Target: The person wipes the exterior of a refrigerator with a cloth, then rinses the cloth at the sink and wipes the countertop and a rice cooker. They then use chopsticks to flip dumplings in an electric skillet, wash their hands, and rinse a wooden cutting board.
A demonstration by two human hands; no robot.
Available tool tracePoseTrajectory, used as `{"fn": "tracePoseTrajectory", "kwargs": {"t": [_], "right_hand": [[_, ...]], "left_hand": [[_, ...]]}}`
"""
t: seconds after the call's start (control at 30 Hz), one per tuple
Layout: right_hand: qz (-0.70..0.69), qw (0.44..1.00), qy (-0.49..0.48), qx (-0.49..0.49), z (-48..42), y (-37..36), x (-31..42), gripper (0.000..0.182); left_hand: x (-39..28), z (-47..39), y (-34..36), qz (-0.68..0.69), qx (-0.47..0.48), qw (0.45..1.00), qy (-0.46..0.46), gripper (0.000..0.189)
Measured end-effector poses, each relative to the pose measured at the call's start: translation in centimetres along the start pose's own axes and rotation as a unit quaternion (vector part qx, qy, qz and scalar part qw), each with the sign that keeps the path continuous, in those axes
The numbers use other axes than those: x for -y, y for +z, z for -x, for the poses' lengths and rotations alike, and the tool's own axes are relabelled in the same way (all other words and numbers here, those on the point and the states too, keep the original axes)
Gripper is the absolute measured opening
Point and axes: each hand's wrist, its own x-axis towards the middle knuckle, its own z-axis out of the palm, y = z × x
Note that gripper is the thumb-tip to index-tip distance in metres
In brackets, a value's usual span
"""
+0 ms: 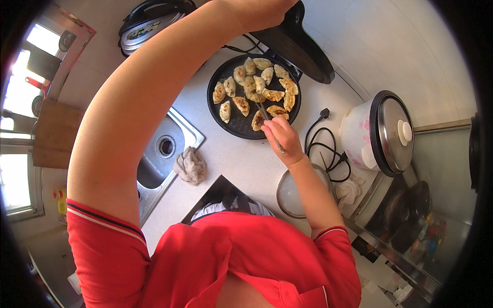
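My right hand [285,139] grips a pair of metal chopsticks [264,111] over a round black electric griddle [235,129]. Their tips reach a dumpling [254,95] near the pan's middle. Several pan-fried dumplings are spread over the griddle, some with browned sides turned up. A browned dumpling [257,121] lies just beside my right fingers. My left arm stretches up past the pan, and my left hand [265,15] is at the raised black lid [296,46], by its upper edge. The top of the picture cuts off the left fingers, so their grip is hidden.
Left of the griddle are a steel sink [158,134] and a crumpled cloth [190,166]. A rice cooker [358,134] stands right, with a black power cord [319,144] beside it. Beneath my right forearm is a round lid or tray [290,192]. A silver-black appliance [148,32] sits behind.
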Motion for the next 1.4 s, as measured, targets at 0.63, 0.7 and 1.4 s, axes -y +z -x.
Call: {"fn": "tracePoseTrajectory", "kwargs": {"t": [0.63,0.7,1.4], "right_hand": [[-0.184,0.943,0.264,-0.088,1.9,-0.7,2.2,0.013],[-0.056,0.992,0.07,-0.088,1.6,0.4,3.3,0.01],[-0.261,0.838,0.445,-0.181,0.0,2.5,0.8,0.032]], "left_hand": [[0.0,-0.1,-0.5,-0.011,0.022,1.0,-0.015,0.01],[0.0,-0.1,-0.5,-0.012,0.024,1.0,-0.016,0.01],[-0.1,0.1,-0.3,0.001,0.016,1.0,-0.017,0.011]]}}
